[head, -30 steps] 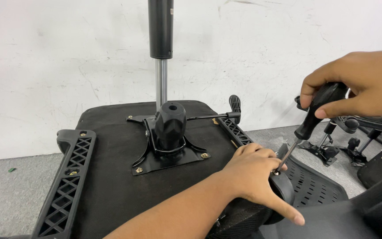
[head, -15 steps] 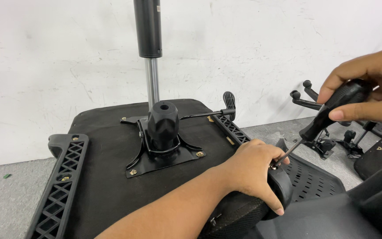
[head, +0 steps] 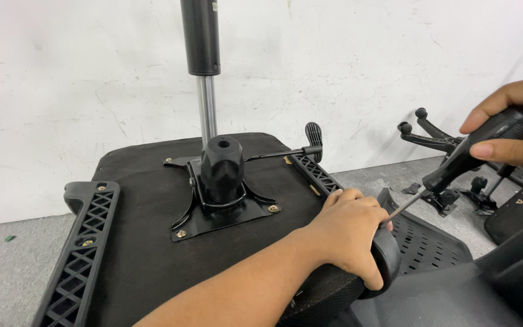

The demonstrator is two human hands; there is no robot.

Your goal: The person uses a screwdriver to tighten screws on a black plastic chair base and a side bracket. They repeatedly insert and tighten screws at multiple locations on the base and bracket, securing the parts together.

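Note:
An upturned office chair seat [head: 146,254] lies before me, black fabric underside up. A black metal mechanism plate [head: 222,209] is screwed to it, with a gas lift cylinder [head: 204,72] standing upright from its hub. My left hand [head: 349,233] grips the seat's right edge by the right armrest bracket [head: 316,172]. My right hand [head: 516,130] holds a black-handled screwdriver [head: 464,154], its shaft slanting down to the left, the tip hidden behind my left fingers.
A second black lattice armrest bracket [head: 83,242] runs along the seat's left side. A lever [head: 301,148] sticks out from the mechanism. A mesh chair back [head: 428,242] lies at lower right. A star base with casters [head: 437,139] rests by the white wall.
My view has shifted, so the seat sits further left in frame. My right hand with the screwdriver has drawn right and slightly up; my left hand stays on the seat edge.

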